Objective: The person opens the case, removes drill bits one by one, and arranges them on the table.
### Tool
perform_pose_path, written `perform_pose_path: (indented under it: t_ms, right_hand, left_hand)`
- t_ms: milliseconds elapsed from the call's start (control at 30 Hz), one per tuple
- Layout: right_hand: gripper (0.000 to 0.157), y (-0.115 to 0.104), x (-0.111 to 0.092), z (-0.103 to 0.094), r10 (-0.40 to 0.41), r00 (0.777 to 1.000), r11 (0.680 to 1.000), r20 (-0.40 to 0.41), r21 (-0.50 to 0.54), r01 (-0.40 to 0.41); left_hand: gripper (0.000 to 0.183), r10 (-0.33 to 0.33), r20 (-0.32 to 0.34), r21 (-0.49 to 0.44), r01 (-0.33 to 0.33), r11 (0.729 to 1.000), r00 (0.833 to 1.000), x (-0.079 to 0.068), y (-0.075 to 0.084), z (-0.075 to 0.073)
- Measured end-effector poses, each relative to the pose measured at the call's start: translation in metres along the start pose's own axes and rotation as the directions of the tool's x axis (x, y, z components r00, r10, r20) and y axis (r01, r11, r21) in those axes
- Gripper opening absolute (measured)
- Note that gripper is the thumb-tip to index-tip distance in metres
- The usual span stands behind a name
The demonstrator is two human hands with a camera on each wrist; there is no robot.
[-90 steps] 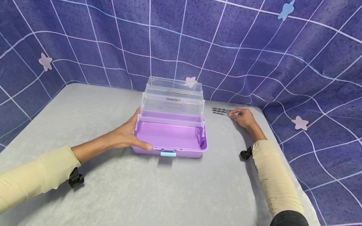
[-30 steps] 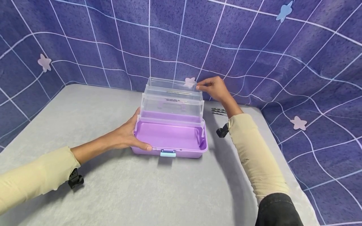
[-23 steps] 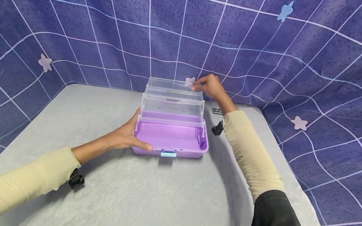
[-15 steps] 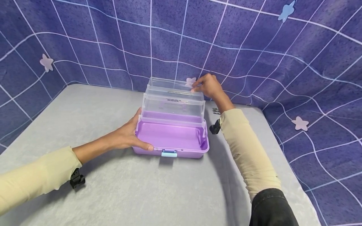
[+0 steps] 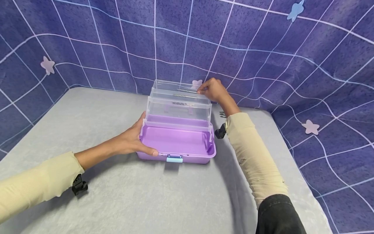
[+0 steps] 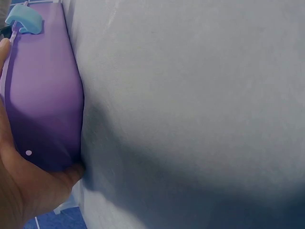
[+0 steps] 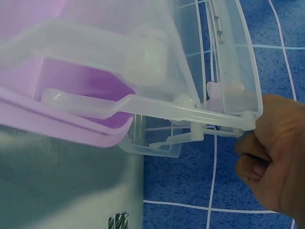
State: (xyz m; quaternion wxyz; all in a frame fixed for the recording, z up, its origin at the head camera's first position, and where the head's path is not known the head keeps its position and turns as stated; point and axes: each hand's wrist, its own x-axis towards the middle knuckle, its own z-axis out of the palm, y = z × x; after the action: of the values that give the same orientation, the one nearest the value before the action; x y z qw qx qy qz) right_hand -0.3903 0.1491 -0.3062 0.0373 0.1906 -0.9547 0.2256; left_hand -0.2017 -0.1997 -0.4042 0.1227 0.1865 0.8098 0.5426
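Observation:
A purple toolbox (image 5: 175,139) stands unfolded on the table, with clear stepped trays (image 5: 159,107) rising behind its bottom compartment. My left hand (image 5: 131,139) grips its left end, thumb along the front rim; the left wrist view shows the fingers around the purple wall (image 6: 45,95). Over the right end of the topmost tray, my right hand (image 5: 214,90) pinches a thin drill bit (image 5: 187,91), which points left. Through the clear plastic, other drill bits (image 5: 183,104) show in the trays. The right wrist view hides my fingertips behind the tray end.
Several drill bits (image 7: 119,221) lie on the table right of the toolbox, partly covered by my right forearm in the head view. A light-blue latch (image 5: 174,159) sits on the toolbox front. A purple grid-patterned cloth (image 5: 117,39) hangs behind the grey tabletop (image 5: 146,198).
My right hand has moved from the drill bits on the table left and up to the topmost tray, then slightly lower into it. My left hand and the toolbox have stayed put.

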Motion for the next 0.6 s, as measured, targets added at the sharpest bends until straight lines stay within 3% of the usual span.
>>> perform_pose_path:
  t_ms: [267, 600]
  right_hand:
    - [0.025, 0.004, -0.003, 0.000, 0.009, 1.000, 0.999, 0.023, 0.044, -0.010]
    - [0.026, 0.014, -0.015, 0.003, -0.029, 0.996, 0.991, -0.090, 0.125, 0.040]
  left_hand:
    - [0.168, -0.002, 0.000, 0.001, 0.002, 1.000, 1.000, 0.000, 0.000, 0.001]
    - [0.167, 0.000, 0.000, -0.005, 0.000, 1.000, 1.000, 0.000, 0.000, -0.001]
